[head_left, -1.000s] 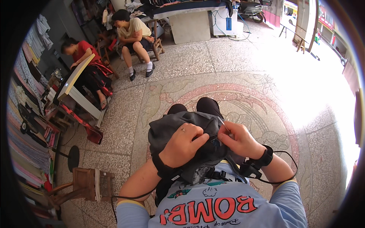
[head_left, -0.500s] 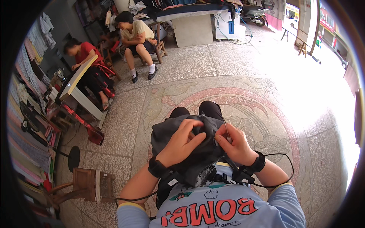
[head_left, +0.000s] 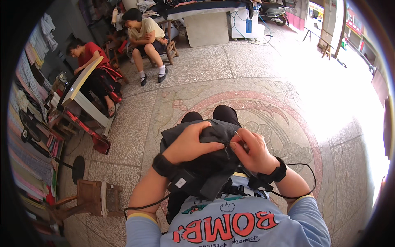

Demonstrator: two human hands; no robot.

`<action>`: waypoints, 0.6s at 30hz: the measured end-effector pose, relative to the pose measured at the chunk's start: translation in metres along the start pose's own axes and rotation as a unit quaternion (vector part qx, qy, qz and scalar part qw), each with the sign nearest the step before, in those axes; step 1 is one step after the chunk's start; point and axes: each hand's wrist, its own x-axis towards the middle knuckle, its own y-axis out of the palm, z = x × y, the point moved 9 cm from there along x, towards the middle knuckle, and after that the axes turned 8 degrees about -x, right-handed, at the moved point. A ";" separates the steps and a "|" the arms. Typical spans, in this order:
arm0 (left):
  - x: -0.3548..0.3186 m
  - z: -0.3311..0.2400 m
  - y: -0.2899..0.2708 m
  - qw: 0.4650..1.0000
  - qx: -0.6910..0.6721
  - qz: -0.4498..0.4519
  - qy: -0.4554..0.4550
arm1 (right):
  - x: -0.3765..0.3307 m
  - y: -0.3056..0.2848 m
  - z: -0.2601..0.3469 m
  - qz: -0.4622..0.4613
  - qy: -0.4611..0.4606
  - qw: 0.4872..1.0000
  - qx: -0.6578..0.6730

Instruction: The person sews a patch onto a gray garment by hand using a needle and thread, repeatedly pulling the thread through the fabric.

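Observation:
Dark grey cloth (head_left: 205, 158), perhaps a garment, lies bunched across my lap. My left hand (head_left: 189, 142) grips it, with the thumb stretched over the top and the fingers partly hidden in the folds. Just to the right, my right hand (head_left: 252, 151) is pinched close to the left thumb tip. A thin, shiny, needle-like metal piece (head_left: 236, 133) shows at its fingers; the rest of it is hidden. Between the two hands runs a short line of small light specks (head_left: 226, 151) on the cloth, too fine to make out.
A wooden chair (head_left: 92, 197) stands at my left, near a black fan (head_left: 35, 133) and stacked fabrics (head_left: 31, 164). One person (head_left: 90, 57) bends over a sewing table (head_left: 84, 80); another (head_left: 146, 39) sits with arms crossed. Cables run from my wristbands.
My left hand has shifted slightly left, its thumb now lying flatter across the cloth. The right hand has turned a little, and less of the thin metal piece shows.

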 end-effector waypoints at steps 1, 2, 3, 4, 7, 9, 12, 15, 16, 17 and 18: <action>-0.005 -0.001 0.001 0.998 -0.028 0.020 -0.048 | 0.001 0.003 0.000 0.030 0.025 0.998 0.057; -0.007 -0.003 0.000 0.998 -0.030 0.023 -0.051 | 0.001 0.002 0.000 0.029 0.030 0.997 0.057; -0.009 -0.003 0.004 0.993 -0.086 0.052 -0.062 | 0.000 0.007 -0.001 0.061 0.050 0.992 0.098; -0.012 -0.005 0.010 0.984 -0.143 0.080 -0.072 | -0.002 0.013 -0.002 0.092 0.071 0.983 0.139; -0.017 -0.001 0.022 0.968 -0.226 0.052 -0.101 | -0.009 0.017 -0.006 0.086 0.093 0.982 0.138; -0.017 0.010 0.023 0.952 -0.276 0.016 -0.128 | -0.012 0.017 -0.006 0.076 0.096 0.984 0.130; -0.015 0.025 0.018 0.964 -0.230 -0.019 -0.129 | -0.012 0.007 0.000 0.052 0.119 0.986 0.106; -0.013 0.027 0.012 0.978 -0.171 -0.043 -0.114 | -0.014 -0.002 0.016 0.104 0.101 0.985 0.095; -0.012 0.025 0.012 0.979 -0.160 -0.046 -0.113 | -0.017 -0.002 0.014 0.106 0.103 0.984 0.096; -0.012 0.024 0.012 0.981 -0.149 -0.050 -0.113 | -0.021 0.007 0.015 0.157 0.100 0.977 0.107; -0.012 0.023 0.013 0.981 -0.150 -0.050 -0.113 | -0.026 0.015 0.016 0.206 0.095 0.967 0.117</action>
